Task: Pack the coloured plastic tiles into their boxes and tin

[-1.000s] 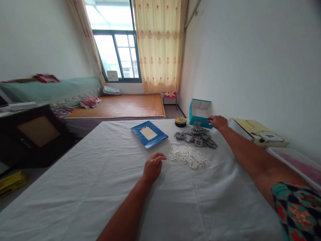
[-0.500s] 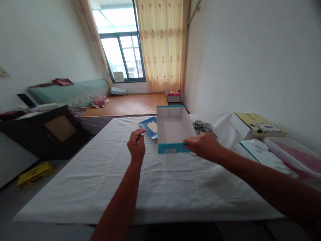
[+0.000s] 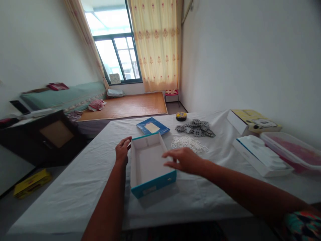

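A shallow cardboard box [image 3: 153,185] with teal outer sides and a white inside stands open and empty on the white cloth. My left hand [image 3: 122,150] grips its far left corner, the fingers curled at the rim. Just off the right rim hovers my right hand [image 3: 184,160], fingers apart and nothing in them. Beyond the box lies a blue flat booklet or packet [image 3: 162,128] with a pale label. White plastic lattice pieces [image 3: 188,144] are heaped right of the box, and a pile of grey gear-edged pieces [image 3: 197,128] sits behind them.
A round yellow-and-black tin [image 3: 181,116] stands near the table's far edge. On the right are a yellow cartoon box [image 3: 255,120], a white box with molded pieces [image 3: 260,155] and a clear tub [image 3: 293,150] with pink contents. A bed [image 3: 140,105] lies beyond the cloth-covered table [image 3: 82,180].
The box has come down toward me and to the left, uncovering the white pieces and the tin. My left hand has taken its corner; my right hand has let go of it.
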Motion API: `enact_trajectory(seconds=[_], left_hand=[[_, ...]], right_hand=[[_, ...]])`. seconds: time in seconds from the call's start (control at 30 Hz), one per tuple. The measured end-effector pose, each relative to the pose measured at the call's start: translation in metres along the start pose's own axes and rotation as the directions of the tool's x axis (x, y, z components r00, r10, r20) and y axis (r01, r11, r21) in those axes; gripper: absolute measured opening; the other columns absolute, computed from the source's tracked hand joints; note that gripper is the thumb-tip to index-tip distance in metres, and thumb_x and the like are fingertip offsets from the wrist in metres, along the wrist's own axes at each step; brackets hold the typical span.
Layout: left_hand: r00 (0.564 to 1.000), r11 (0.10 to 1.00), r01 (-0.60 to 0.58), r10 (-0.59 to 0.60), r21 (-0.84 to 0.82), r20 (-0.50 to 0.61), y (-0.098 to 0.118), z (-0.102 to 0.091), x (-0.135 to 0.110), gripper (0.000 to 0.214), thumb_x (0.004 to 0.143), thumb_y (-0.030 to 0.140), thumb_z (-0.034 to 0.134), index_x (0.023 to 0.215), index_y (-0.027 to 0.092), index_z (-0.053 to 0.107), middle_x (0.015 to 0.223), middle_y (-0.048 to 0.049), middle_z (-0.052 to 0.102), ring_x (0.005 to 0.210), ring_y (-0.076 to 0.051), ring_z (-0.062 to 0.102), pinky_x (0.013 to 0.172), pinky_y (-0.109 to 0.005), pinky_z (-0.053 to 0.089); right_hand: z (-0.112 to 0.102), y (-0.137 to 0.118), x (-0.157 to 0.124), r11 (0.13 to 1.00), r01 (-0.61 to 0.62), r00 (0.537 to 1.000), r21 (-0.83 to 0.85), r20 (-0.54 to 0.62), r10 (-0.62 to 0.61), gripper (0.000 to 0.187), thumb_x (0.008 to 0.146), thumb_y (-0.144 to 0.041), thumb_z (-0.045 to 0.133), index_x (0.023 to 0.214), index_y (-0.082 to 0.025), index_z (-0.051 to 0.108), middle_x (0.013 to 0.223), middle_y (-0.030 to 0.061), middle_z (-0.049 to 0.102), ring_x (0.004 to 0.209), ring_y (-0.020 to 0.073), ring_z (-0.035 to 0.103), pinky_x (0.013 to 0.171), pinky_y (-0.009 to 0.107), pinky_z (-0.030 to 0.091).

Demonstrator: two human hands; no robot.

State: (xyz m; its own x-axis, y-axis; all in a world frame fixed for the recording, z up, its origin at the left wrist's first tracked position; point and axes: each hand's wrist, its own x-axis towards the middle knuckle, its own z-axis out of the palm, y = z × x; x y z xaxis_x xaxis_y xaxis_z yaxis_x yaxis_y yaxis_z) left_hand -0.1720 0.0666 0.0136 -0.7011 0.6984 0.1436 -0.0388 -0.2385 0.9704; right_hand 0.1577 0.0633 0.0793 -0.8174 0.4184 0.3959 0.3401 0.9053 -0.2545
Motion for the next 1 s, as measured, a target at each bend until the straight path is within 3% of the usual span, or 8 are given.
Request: enact_trajectory(seconds=[0.07,0.13,0.27,0.37,0.47,0.6,0.83,1.0], left_hand=[[0.999,0.999,0.027,-0.029,-0.045,-0.041,-0.005,0.005,0.007,0.036,0.059,0.035,0.068,0.089,0.017,0.072,0.098,-0.0083,0.072,0.092,-0.021,0.065,0.07,-0.028,0.052],[0.994,0.997,0.039,-0.046,-0.067,-0.097,-0.01,0.007,0.011,0.036,0.061,0.036,0.064,0.091,0.017,0.072,0.097,-0.0079,0.072,0.092,-0.021,0.066,0.068,-0.028,0.051],[0.982,0.993,-0.05,0.067,0.103,-0.176,-0.022,0.007,0.01,0.038,0.065,0.039,0.055,0.089,0.016,0.071,0.086,-0.0073,0.072,0.083,-0.021,0.066,0.065,-0.028,0.051],[0.958,0.937,-0.189,0.241,0.292,-0.153,-0.027,0.004,0.009,0.037,0.065,0.042,0.055,0.085,0.016,0.072,0.081,-0.0062,0.073,0.083,-0.022,0.065,0.07,-0.031,0.052],[0.942,0.895,-0.264,0.32,0.36,-0.104,-0.03,0.002,0.012,0.036,0.066,0.043,0.054,0.082,0.017,0.072,0.084,-0.0061,0.074,0.084,-0.022,0.066,0.077,-0.032,0.052],[0.942,0.872,-0.287,0.333,0.396,-0.051,-0.033,-0.001,0.017,0.034,0.07,0.043,0.052,0.084,0.018,0.072,0.087,-0.0055,0.074,0.084,-0.021,0.066,0.078,-0.031,0.052],[0.936,0.858,-0.302,0.349,0.414,-0.04,-0.036,-0.003,0.019,0.034,0.071,0.041,0.052,0.086,0.017,0.072,0.087,-0.0058,0.074,0.083,-0.021,0.066,0.078,-0.03,0.051],[0.937,0.857,-0.302,0.348,0.418,-0.037,-0.039,-0.004,0.021,0.034,0.072,0.041,0.052,0.086,0.018,0.072,0.088,-0.0059,0.074,0.084,-0.021,0.066,0.079,-0.031,0.051]], right_hand=[[-0.019,0.061,0.008,0.989,-0.146,0.98,-0.039,-0.139,0.139,0.031,0.092,-0.042,0.055,0.116,-0.024,0.064,0.106,0.0055,0.071,0.095,0.0187,0.064,0.084,0.032,0.049],[-0.037,0.131,0.012,0.941,-0.278,0.952,-0.191,-0.188,0.243,0.043,0.088,-0.041,0.061,0.126,-0.023,0.06,0.126,0.009,0.063,0.117,0.0258,0.054,0.098,0.041,0.044],[-0.051,0.246,0.012,0.737,-0.529,0.836,-0.421,-0.112,0.536,0.085,0.072,-0.051,0.073,0.147,-0.03,0.037,0.156,0.0101,0.028,0.137,0.0383,0.028,0.098,0.058,0.041],[-0.043,0.291,0.019,0.699,-0.561,0.774,-0.443,0.018,0.633,0.102,0.064,-0.061,0.075,0.15,-0.035,0.028,0.161,0.0076,0.014,0.14,0.0423,0.018,0.1,0.063,0.037],[-0.03,0.312,0.032,0.731,-0.528,0.739,-0.433,0.19,0.646,0.114,0.053,-0.067,0.078,0.151,-0.037,0.027,0.161,0.0072,0.011,0.141,0.0453,0.015,0.105,0.062,0.03],[-0.014,0.324,0.041,0.761,-0.485,0.671,-0.431,0.375,0.64,0.129,0.039,-0.064,0.084,0.151,-0.034,0.028,0.161,0.01,0.012,0.139,0.0482,0.019,0.109,0.058,0.026],[-0.007,0.305,0.042,0.748,-0.425,0.685,-0.51,0.359,0.634,0.1,0.056,-0.039,0.077,0.147,-0.031,0.038,0.147,0.0088,0.042,0.125,0.0404,0.043,0.105,0.05,0.035],[0.001,0.28,0.038,0.726,-0.421,0.729,-0.544,0.273,0.628,0.09,0.062,-0.033,0.068,0.147,-0.036,0.037,0.146,0.0075,0.044,0.12,0.0402,0.047,0.089,0.048,0.046]])
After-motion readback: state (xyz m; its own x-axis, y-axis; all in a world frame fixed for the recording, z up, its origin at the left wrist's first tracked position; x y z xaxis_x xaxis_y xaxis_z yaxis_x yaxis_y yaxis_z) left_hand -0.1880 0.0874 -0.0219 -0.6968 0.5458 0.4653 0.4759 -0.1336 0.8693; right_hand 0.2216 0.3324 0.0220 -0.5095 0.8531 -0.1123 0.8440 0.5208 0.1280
